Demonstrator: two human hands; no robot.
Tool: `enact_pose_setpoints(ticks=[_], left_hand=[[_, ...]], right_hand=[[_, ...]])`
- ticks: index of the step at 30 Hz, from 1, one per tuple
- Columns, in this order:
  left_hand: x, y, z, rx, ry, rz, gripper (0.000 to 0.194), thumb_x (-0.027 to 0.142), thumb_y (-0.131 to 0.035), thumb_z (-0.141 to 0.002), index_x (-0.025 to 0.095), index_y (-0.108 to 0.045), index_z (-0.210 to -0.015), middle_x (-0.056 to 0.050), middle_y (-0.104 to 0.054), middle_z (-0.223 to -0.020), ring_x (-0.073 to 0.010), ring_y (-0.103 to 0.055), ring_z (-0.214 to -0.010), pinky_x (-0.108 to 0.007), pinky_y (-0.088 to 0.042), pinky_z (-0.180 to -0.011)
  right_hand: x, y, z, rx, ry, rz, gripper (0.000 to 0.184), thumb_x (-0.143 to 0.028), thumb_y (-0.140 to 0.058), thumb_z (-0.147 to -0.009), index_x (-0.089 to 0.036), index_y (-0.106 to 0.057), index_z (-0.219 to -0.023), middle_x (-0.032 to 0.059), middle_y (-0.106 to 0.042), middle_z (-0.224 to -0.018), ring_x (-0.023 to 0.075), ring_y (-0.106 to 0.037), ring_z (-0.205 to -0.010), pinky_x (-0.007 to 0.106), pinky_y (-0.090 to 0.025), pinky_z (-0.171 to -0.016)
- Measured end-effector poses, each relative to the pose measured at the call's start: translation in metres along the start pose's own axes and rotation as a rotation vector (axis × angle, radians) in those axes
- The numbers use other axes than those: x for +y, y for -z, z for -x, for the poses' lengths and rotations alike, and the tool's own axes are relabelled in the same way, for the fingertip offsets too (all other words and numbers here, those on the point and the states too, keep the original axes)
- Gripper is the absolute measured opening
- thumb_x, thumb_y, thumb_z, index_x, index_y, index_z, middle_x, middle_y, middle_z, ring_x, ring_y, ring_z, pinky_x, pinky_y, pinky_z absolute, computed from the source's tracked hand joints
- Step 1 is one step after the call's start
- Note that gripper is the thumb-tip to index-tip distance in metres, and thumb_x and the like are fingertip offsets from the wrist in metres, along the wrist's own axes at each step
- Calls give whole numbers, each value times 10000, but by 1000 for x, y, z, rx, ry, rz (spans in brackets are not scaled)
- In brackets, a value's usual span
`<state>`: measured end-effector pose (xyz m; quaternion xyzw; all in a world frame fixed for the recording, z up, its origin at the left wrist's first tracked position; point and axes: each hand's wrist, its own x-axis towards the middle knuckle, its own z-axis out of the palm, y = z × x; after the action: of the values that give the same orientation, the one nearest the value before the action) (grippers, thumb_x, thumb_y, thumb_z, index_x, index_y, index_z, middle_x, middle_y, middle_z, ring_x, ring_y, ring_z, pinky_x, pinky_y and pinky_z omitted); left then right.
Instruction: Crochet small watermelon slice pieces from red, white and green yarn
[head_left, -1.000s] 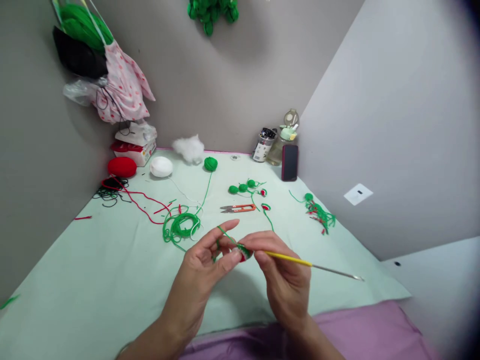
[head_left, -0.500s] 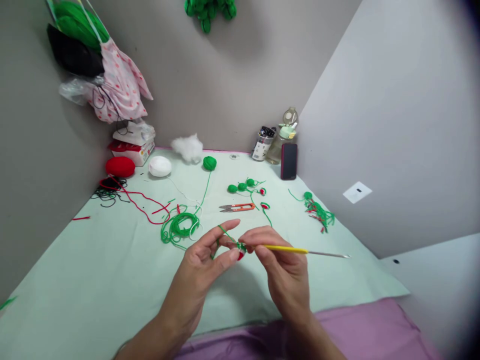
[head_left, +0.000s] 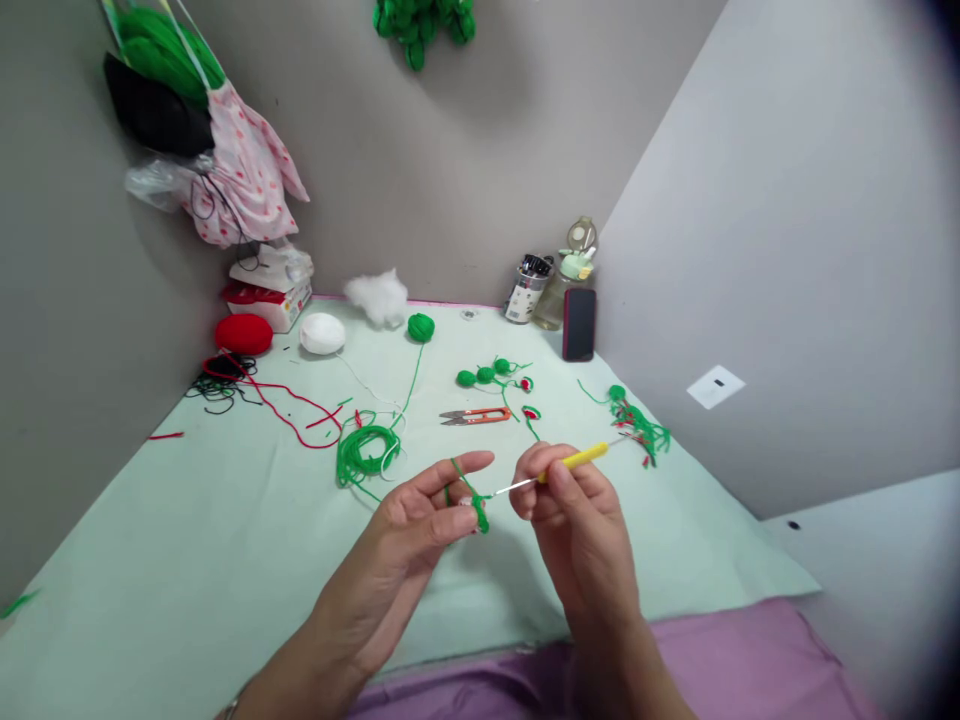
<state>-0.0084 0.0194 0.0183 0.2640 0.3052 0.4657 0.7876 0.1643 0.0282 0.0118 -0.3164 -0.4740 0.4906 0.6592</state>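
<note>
My left hand (head_left: 420, 520) pinches a small crocheted piece (head_left: 481, 516) between thumb and fingers; green stitches face me, with a little white at the thumb. Green yarn runs from the piece over my raised index finger. In my right hand (head_left: 581, 510) is a double-ended crochet hook (head_left: 576, 461) with a yellow grip, held like a pen. Its left tip meets green yarn at the top of the piece. Beyond my hands lie orange-handled thread snips (head_left: 480, 416) and small red, white and green crocheted pieces (head_left: 531, 413).
A loose green yarn coil (head_left: 367, 450) lies left of my hands. Behind it are a green ball (head_left: 421, 327), a white ball (head_left: 322, 334), a red ball (head_left: 244, 334) and fluffy stuffing (head_left: 379, 298). A phone (head_left: 579, 325) leans at the back right, near green tangled pieces (head_left: 637, 425).
My right hand has turned and drawn slightly right, so the hook now points up to the right with its left tip exposed. The crocheted piece has tipped over in my left fingers.
</note>
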Motion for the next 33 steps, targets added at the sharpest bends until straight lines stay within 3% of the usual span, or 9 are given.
enact_pose_setpoints(ticks=[2, 7, 12, 22, 28, 33], left_hand=[[-2, -2, 1, 43, -45, -66, 430, 322, -958, -734, 302, -867, -1154, 9, -656, -849, -183, -598, -880, -362, -428, -986], [-6, -11, 7, 154, -161, -224, 366, 332, -934, -762, 321, -873, -1122, -26, -747, -978, -254, -642, -1048, -371, -440, -1011], [-5, -11, 10, 179, -164, -246, 333, 393, -859, -849, 323, -854, -1175, -15, -722, -929, -230, -620, -974, -362, -436, -989], [-5, -7, 6, 109, -115, -184, 330, 378, -921, -794, 331, -868, -1116, 15, -663, -864, -181, -613, -905, -309, -451, -898], [-7, -10, 7, 175, -157, -147, 545, 298, -947, -768, 352, -801, -1291, 25, -696, -840, -182, -619, -929, -327, -461, -970], [-5, -13, 8, 182, -191, -170, 472, 294, -931, -785, 335, -824, -1243, 25, -718, -831, -171, -637, -872, -317, -490, -932]], right_hand=[[2, 0, 1, -43, -14, -12, 208, -363, -733, -993, -215, -791, -859, 12, -658, -775, 125, -583, -597, 270, -521, -577], [8, 1, 7, -157, 113, 121, 161, -327, -697, -1030, -256, -836, -990, 60, -778, -916, 186, -699, -827, 305, -570, -709], [7, 3, 8, -131, 111, 185, 199, -371, -690, -1035, -240, -835, -996, 65, -777, -903, 181, -684, -756, 326, -577, -693], [8, -3, 11, -82, 165, 210, 150, -299, -698, -1038, -290, -848, -1034, 38, -809, -990, 155, -711, -827, 272, -594, -734], [4, -5, 12, -146, 201, 264, 136, -270, -724, -1021, -297, -856, -1043, 33, -813, -941, 179, -740, -939, 286, -608, -822], [4, -2, 13, -96, 201, 246, 120, -249, -742, -1009, -293, -852, -1023, 14, -802, -919, 142, -718, -866, 239, -589, -768]])
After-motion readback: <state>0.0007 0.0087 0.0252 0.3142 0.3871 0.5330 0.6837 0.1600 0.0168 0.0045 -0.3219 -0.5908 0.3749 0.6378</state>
